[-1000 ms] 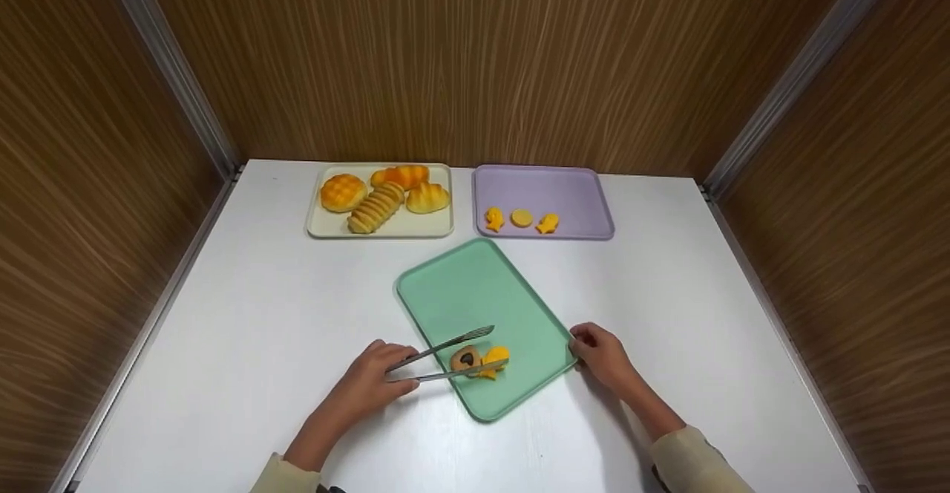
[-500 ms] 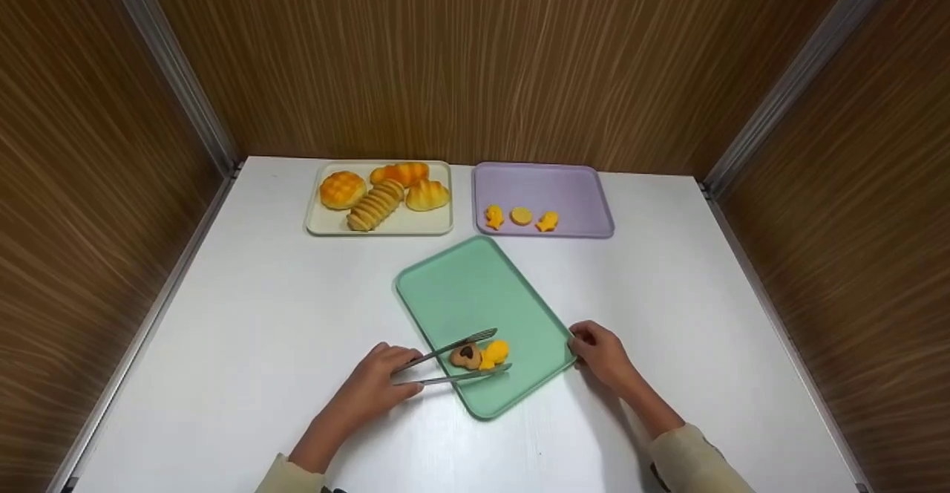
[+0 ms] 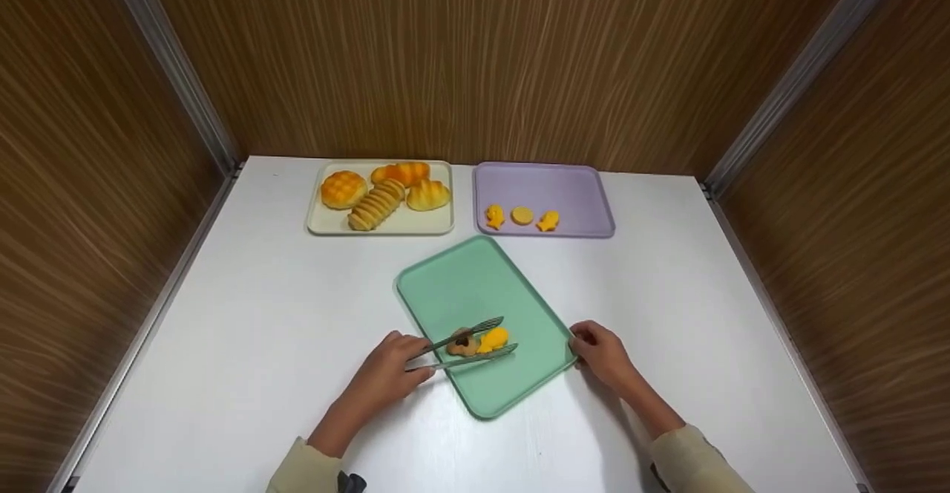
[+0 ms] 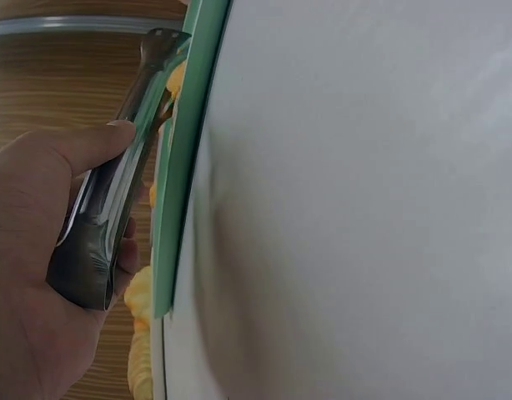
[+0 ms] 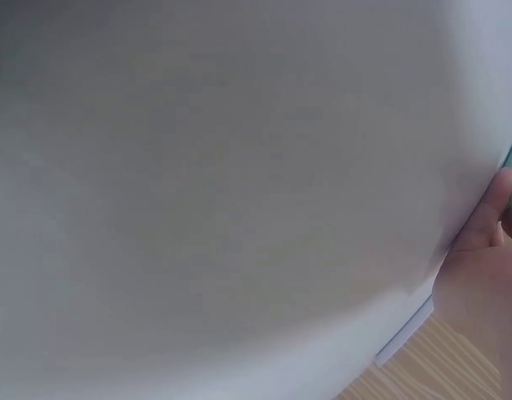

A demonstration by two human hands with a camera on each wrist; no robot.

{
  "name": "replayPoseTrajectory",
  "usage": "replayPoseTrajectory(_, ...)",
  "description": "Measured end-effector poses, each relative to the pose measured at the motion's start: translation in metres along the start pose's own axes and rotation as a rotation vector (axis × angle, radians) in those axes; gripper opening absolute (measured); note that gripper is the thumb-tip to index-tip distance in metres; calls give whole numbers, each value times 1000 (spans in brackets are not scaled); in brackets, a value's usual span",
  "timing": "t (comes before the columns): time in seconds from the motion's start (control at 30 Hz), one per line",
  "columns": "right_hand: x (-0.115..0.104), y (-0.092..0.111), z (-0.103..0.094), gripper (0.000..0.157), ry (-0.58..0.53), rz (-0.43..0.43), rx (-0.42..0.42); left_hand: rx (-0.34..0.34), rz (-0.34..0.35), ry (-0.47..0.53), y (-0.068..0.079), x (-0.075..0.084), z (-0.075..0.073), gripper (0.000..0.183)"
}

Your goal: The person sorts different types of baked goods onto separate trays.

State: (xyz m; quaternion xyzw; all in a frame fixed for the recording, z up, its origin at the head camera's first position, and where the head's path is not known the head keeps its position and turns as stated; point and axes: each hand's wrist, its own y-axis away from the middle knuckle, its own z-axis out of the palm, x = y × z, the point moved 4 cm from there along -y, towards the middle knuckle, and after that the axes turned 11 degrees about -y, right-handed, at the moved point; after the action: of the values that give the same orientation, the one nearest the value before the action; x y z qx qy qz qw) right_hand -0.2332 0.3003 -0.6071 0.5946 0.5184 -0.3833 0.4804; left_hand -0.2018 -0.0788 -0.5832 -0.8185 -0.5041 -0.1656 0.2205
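My left hand [image 3: 390,370] holds metal tongs [image 4: 114,175] near their hinge end, thumb on one arm. The tongs' arms reach over the green tray [image 3: 464,274], spread on either side of a brown cookie with a dark centre [image 3: 462,344] and a yellow fish-shaped piece [image 3: 493,340]. Whether the tongs touch these pieces I cannot tell. The tray lies turned at an angle on the table. At its right corner, my right hand [image 3: 603,352] pinches the rim; in the right wrist view only part of that hand [image 5: 481,267] and a sliver of tray show.
Behind on the left, a cream tray [image 3: 319,222] carries several breads, among them a long ridged loaf [image 3: 376,205]. Beside it, a purple tray [image 3: 564,188] bears two yellow fish pieces and a round yellow piece [image 3: 522,216]. Wood-grain walls [image 3: 475,62] enclose the white table [image 3: 252,315].
My left hand and the tongs have moved forward and slightly right. The cookie and fish piece have shifted forward on the green tray between the tongs' arms. My right hand stays at the corner.
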Motion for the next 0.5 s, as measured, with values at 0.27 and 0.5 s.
replayPoseTrajectory(0.27,0,1,2,21,-3,16,11,16,-1,15,-1,1,3,28)
replayPoseTrajectory(0.5,2,-1,-1,22,24,33,20,41,-8,-5,3,-3,1,30)
